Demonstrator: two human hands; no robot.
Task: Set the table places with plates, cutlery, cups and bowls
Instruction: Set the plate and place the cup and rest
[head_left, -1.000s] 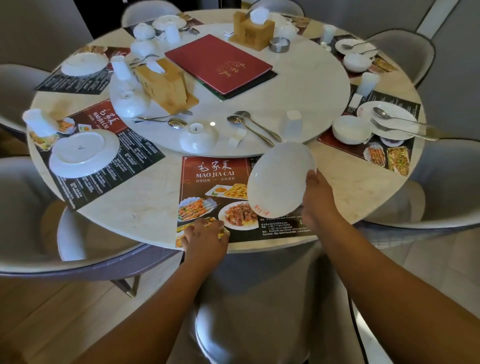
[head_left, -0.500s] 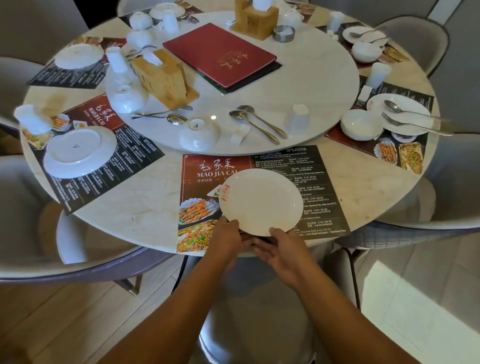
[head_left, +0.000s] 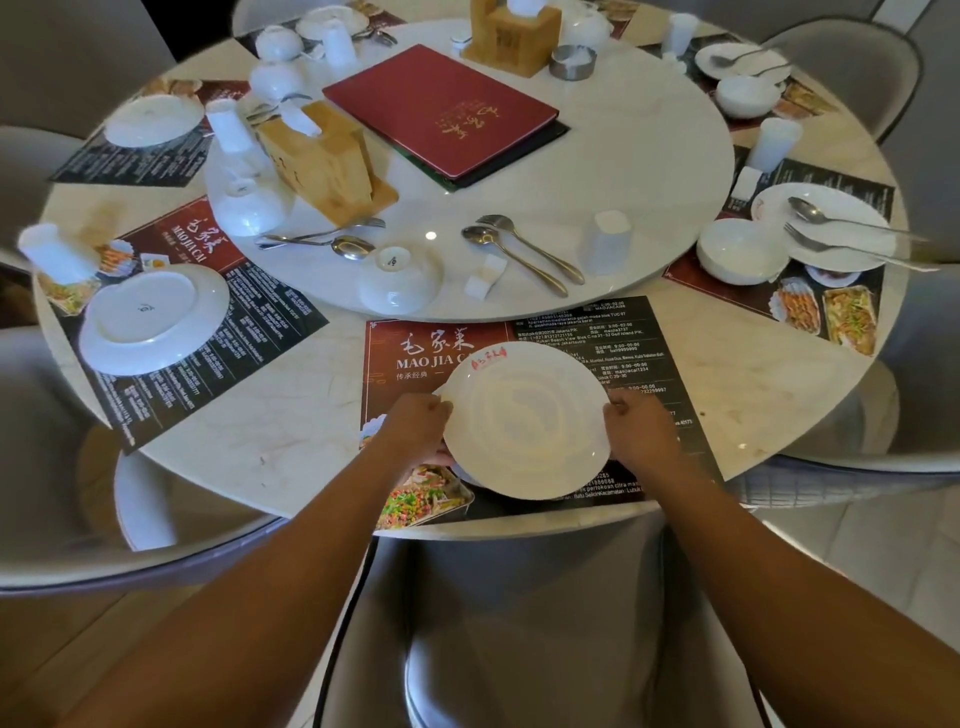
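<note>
The plate (head_left: 524, 421) is sitting face up over the middle of the near placemat (head_left: 649, 332), red lettering toward the placemat's far edge. It is showing blurred, and a shadow is lying under its near rim, so I cannot tell whether it is resting flat on the placemat or being held just off it.

The left hand (head_left: 415, 431) is gripping the plate's left rim with curled fingers. The right hand (head_left: 641, 436) is gripping the right rim the same way, so both hands are clamped on the plate from opposite sides. By my reading the person is squaring the plate on the placemat, and the plate step for this seat is nearly finished.

The other pieces for this seat are waiting beyond the placemat's far edge. A spoon (head_left: 511, 260) and a fork (head_left: 535, 249) are lying side by side past the right half of that edge, heads pointing away and handles slanting toward the placemat's far right corner. A cup (head_left: 608, 249) is standing mouth down just right of them.

An upturned bowl (head_left: 397, 280) is sitting past the placemat's far left corner. The right hand is therefore looking nearer to the cutlery handles and the cup, and the left hand nearer to the bowl. Either reach is going straight ahead over the plate.
</note>
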